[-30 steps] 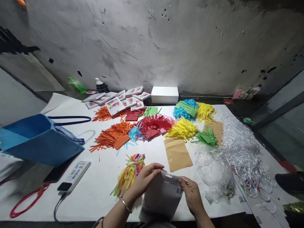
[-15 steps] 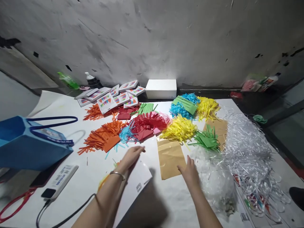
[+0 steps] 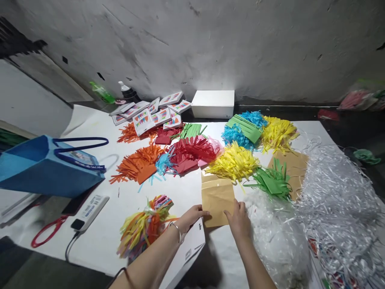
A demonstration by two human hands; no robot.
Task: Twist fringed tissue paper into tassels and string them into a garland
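A brown paper envelope [image 3: 218, 200] lies flat on the white-covered table [image 3: 102, 237], its flap toward the back. My left hand [image 3: 192, 217] is at its lower left edge, thumb over the paper, fingers partly hidden behind a white box [image 3: 189, 251]. At the right edge of the envelope is my right hand [image 3: 239, 218], thumb on the paper and fingers spread. A multicoloured bundle of paper strips [image 3: 146, 226] lies left of my left hand. Beyond the envelope is a yellow fringed bundle [image 3: 234, 162], with a green one [image 3: 272, 178] to its right.
Orange [image 3: 140, 160] and red fringes [image 3: 192, 152] lie mid-table. Behind them are picture packets [image 3: 144, 120] and a white carton [image 3: 213, 103]. A blue bag [image 3: 45, 168] and power bank [image 3: 92, 212] sit left. Clear plastic [image 3: 276, 237] and silvery strands [image 3: 337, 208] cover the right side.
My left hand has moved right and down to the envelope's edge, uncovering the multicoloured bundle. My right hand now touches the envelope's right edge. The view has shifted slightly.
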